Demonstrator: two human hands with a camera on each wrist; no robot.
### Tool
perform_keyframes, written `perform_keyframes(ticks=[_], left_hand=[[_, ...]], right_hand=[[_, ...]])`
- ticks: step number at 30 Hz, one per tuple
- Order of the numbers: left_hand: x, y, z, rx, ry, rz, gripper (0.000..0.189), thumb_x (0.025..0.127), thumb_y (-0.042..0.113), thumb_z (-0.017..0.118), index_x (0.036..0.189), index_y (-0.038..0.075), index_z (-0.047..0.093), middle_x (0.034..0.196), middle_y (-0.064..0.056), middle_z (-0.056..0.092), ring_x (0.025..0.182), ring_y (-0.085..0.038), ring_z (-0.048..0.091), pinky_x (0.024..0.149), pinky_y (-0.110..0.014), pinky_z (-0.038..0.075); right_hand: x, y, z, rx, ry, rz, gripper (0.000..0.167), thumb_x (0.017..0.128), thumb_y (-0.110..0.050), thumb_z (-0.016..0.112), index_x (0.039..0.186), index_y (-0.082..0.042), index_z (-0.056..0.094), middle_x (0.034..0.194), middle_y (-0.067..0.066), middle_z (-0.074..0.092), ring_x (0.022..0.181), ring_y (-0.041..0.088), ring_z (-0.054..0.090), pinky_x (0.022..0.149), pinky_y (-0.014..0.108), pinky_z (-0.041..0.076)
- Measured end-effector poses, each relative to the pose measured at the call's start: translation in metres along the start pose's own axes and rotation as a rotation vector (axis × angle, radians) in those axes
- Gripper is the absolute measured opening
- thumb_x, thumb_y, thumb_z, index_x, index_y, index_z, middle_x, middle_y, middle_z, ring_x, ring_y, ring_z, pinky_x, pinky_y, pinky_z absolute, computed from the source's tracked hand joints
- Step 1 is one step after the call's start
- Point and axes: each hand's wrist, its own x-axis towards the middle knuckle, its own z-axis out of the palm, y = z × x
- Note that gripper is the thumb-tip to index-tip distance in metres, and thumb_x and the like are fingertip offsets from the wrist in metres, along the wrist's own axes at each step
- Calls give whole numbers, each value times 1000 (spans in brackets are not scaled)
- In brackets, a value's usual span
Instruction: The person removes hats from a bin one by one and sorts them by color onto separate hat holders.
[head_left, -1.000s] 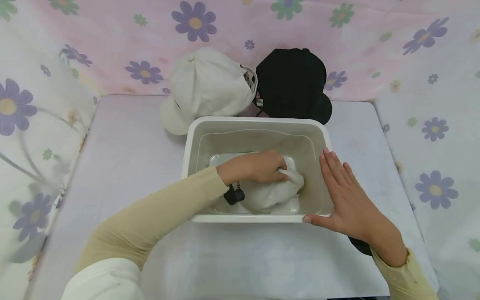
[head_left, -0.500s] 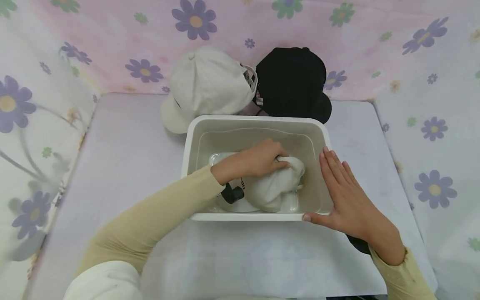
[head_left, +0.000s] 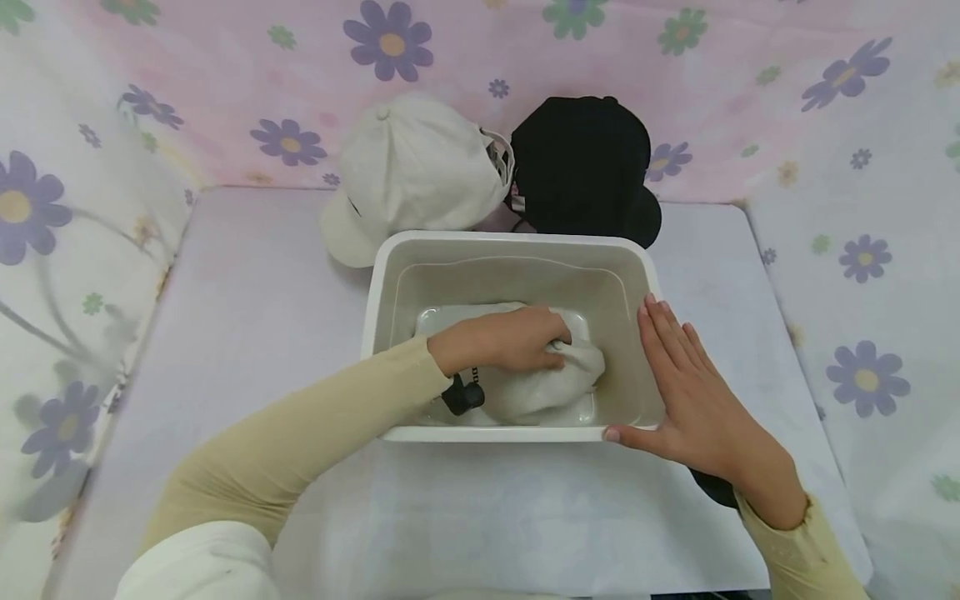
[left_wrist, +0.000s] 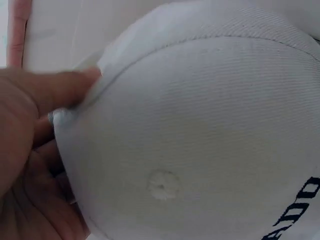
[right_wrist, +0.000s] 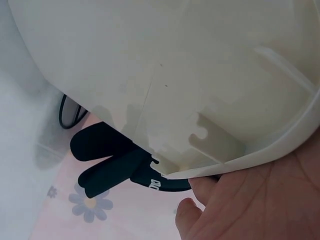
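Note:
My left hand reaches down into a white plastic bin and pinches the edge of a white baseball cap there. In the left wrist view the thumb lies over the cap's crown, with fingers behind the fabric. Dark lettering shows on the cap's lower right. My right hand rests along the bin's right rim, fingers straight, thumb at the front rim. In the right wrist view its palm is against the bin's outer side. Part of the cap is hidden behind my left hand.
Behind the bin, a larger-looking white cap and a black cap sit side by side on the pale table. Flower-patterned cloth rises at the back and both sides.
My left hand raised its side of the white cap slightly half a second ago, and has since come back down lower in the bin. My right hand has stayed at the rim.

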Motion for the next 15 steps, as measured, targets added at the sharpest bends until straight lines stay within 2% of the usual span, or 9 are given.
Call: perform_keyframes(ticks=[5,11,15], left_hand=[[-2,-3,-7,-38,76,30,18,100,13,65,111,1,74,103,-7,73,90,-16,60,83,-28,50],[-11,-2,-23,-100,204,77,10,98,8,67,98,3,75,86,-4,68,79,-14,55,74,-26,47],[-17,2,-32,-121,250,123,8,98,7,66,96,4,73,85,-2,66,80,-14,55,76,-25,46]], right_hand=[[2,-1,0,8,11,-4,130,77,-74,72,163,-4,3,171,14,1,159,26,-1,127,41,-3],[3,-2,1,19,19,-15,127,81,-82,61,163,-3,4,171,16,2,159,27,0,127,43,-2],[1,-2,0,9,11,-4,129,78,-77,69,163,-3,4,171,16,3,159,26,-1,127,41,-3]])
